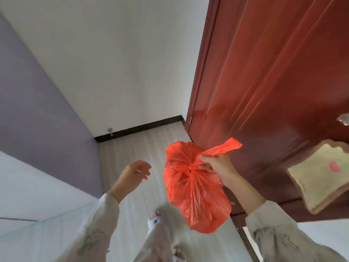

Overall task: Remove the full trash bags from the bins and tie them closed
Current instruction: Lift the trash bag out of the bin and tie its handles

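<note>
Red trash bag point(194, 188) hanging in mid-air beside red door point(264, 91), long axis vertical, knotted at neck | right hand point(217, 167) pinching neck and loose handle | left hand point(135, 173) loosely spread, holding nothing, just left of bag, free for the handle.

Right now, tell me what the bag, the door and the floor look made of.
Bag: thin orange plastic film, glossy, translucent and creased where it gathers at the knot the right hand grips.
Door: red-brown, glossy; streaky reflections suggest lacquered wood or painted metal.
Floor: pale, wood-grain streaks, probably laminate.
</note>
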The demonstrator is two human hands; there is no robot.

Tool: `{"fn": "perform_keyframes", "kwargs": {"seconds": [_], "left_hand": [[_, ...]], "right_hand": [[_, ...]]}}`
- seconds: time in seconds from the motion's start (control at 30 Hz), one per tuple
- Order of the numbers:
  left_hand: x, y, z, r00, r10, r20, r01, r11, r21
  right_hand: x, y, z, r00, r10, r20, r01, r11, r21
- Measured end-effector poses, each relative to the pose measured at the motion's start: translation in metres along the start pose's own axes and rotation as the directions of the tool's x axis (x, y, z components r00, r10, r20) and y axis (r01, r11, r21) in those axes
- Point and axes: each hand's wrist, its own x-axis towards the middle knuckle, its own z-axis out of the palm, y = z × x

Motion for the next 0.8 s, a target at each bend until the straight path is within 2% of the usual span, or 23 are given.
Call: {"fn": "perform_keyframes", "kwargs": {"seconds": [0.27,0.47,0.67,0.8], "left_hand": [[0.199,0.024,-0.025,1.000,-0.025,0.004,0.025,0.999,-0.036],[0.351,0.044,-0.039,0.988,-0.089,0.122,0.092,0.996,-0.018],[0.454,0.038,-0.055,0.972,-0.189,0.140,0.184,0.982,0.050],[0.513,0.010,-0.051,0.955,-0.264,0.136,0.256,0.964,0.073]], "right_hand": [[0.184,-0.068,0.032,0.997,0.076,0.022,-0.075,0.997,-0.030],[0.321,-0.101,0.063,0.971,0.237,0.007,-0.236,0.970,-0.050],[0.445,-0.109,0.101,0.940,0.341,-0.008,-0.339,0.932,-0.130],[0.530,-0.095,0.118,0.944,0.329,0.017,-0.318,0.923,-0.217]]}}
